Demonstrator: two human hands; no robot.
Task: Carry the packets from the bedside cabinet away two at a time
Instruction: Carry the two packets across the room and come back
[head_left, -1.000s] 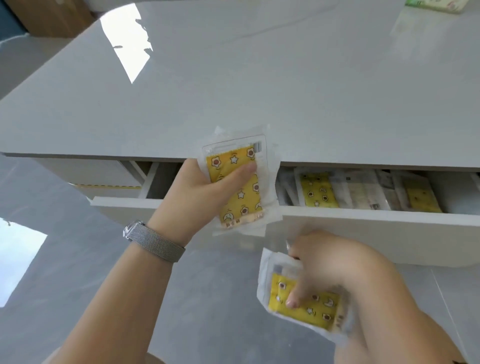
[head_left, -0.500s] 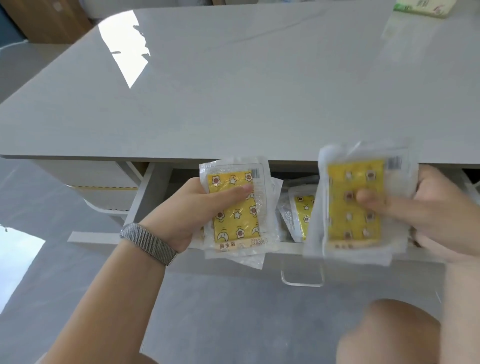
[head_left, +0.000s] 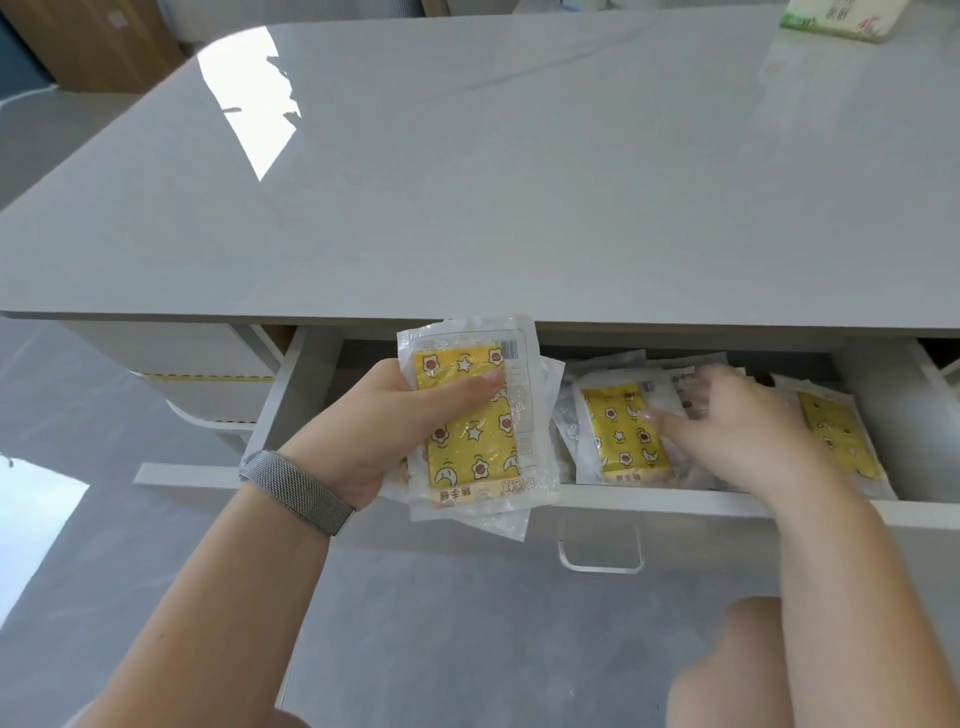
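**Hands at the open drawer**

At the left, a mesh watch band (head_left: 298, 491) circles the wrist of the left hand (head_left: 379, 436), whose thumb and curled fingers grip a small stack of packets (head_left: 475, 415) — clear wrap, yellow egg-and-star print — held over the drawer's (head_left: 296, 384) left end. Beside them another yellow packet (head_left: 618, 436) lies in the drawer, and the right hand (head_left: 737, 436) rests on it, fingers extended. A further packet (head_left: 836, 436) sits near the right end. A clear handle (head_left: 600, 558) hangs from the front — a green-and-white pack (head_left: 836, 18) stands at the cabinet top's (head_left: 519, 182) far right corner.
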